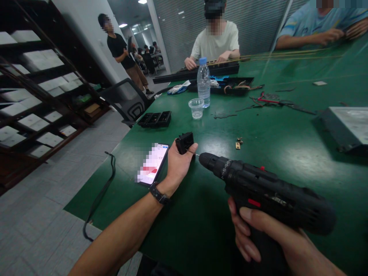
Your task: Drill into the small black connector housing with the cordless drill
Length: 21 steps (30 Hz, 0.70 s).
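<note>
My left hand grips a small black block-shaped part above the green table. In my right hand is a black cordless drill, wrapped by my fingers at the handle, its nose turned to the left. A thin bit runs from the chuck to the near face of the black part; whether it touches a screw is too small to tell. Beside my left hand, a lit phone lies on the table. Small brass-coloured pieces sit beyond the drill's nose.
A black compartment tray, a clear plastic cup and a water bottle stand farther back. At right is a grey box. Across the table sit two people, one handling a long black part. A strap hangs over the left edge.
</note>
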Tool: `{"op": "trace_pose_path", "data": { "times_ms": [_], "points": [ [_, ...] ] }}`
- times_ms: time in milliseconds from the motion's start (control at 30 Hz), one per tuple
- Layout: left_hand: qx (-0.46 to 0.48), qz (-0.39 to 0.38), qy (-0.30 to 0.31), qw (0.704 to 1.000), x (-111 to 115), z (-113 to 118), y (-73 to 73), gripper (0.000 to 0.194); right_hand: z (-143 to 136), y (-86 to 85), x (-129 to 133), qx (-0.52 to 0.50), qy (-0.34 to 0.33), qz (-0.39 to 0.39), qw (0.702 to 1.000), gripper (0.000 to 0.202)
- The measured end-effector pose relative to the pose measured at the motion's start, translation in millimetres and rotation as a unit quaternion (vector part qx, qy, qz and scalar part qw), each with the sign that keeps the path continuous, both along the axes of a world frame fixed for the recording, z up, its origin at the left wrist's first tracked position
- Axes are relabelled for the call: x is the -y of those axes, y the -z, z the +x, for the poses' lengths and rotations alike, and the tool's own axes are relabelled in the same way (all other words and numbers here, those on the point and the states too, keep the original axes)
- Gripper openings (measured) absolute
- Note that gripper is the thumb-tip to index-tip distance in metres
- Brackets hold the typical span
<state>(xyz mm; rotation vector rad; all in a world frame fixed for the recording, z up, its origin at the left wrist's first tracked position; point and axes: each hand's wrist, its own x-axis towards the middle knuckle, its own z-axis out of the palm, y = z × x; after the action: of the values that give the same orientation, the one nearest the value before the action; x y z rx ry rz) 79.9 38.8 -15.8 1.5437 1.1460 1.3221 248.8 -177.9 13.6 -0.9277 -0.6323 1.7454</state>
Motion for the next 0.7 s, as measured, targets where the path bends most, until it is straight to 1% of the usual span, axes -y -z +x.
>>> {"op": "trace_pose_path", "data": {
  "times_ms": [167, 300, 533, 700],
  "points": [
    [0.000, -0.001, -0.002, 1.000, 0, 0, -0.4, 0.043, 0, -7.7, 0, 0.004, 0.000, -0.023, 1.000, 0.033],
    [0.002, -0.001, -0.004, 1.000, 0, 0, -0.3, 0.042, -1, -10.9, 0, 0.003, 0.000, -0.022, 1.000, 0.034],
    [-0.003, -0.003, -0.006, 1.000, 0, 0, -1.8, 0.042, -2, -10.5, -1, 0.010, 0.001, -0.022, 1.000, 0.034],
    [-0.006, -0.003, -0.008, 1.000, 0, 1, -1.1, 0.042, -2, -4.5, -1, 0.002, 0.012, 0.007, 1.000, 0.029]
  ]
}}
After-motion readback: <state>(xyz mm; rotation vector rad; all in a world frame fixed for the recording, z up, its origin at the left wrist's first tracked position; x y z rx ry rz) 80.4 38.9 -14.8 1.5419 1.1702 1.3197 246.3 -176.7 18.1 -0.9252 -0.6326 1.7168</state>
